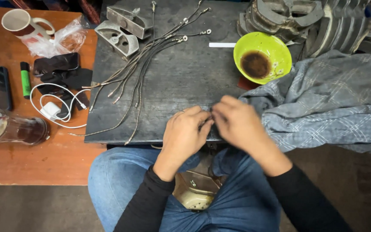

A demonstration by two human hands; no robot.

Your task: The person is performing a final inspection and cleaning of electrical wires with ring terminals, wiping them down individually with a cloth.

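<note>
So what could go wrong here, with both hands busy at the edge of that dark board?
The left hand and right hand pinch something small, hidden between the fingers, right at the near edge of the board; if it slips, it could drop into the lap. The green bowl holds dark liquid beside the grey cloth; tugging the cloth might tip it. The loose wires lie close to the left hand, so a sweep could drag them off.
</note>
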